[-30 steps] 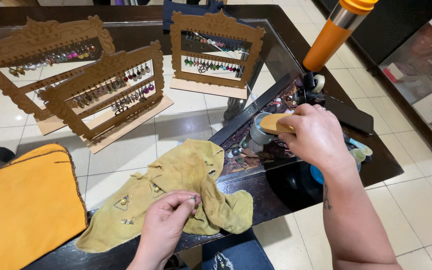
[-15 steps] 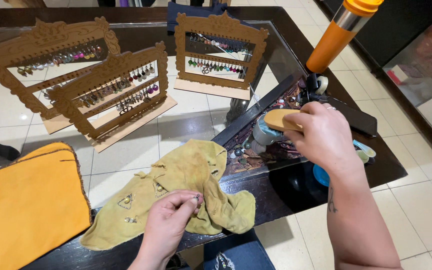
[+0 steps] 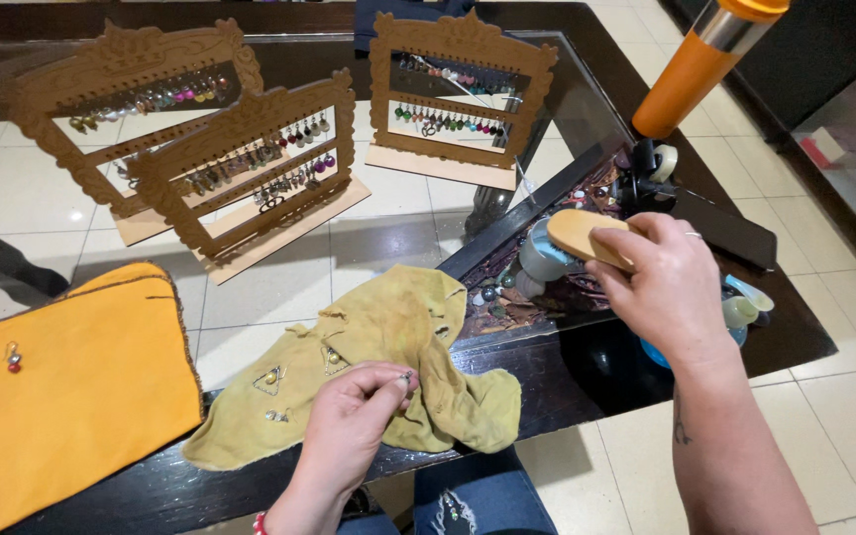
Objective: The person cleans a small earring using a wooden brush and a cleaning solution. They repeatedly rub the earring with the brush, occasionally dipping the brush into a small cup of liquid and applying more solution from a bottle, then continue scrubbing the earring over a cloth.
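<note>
Glass bench (image 3: 398, 238) held a cloth (image 3: 388, 337); left hand (image 3: 354, 421) pinched an earring (image 3: 406, 376), right hand (image 3: 661, 282) at two o'clock clamped a brush (image 3: 582, 236), polishing unfinished.

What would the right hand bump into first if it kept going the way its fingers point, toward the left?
Probably the small grey jar just beyond the wooden brush that the right hand holds. Depth is hard to judge from above, so the brush might pass over it.
</note>
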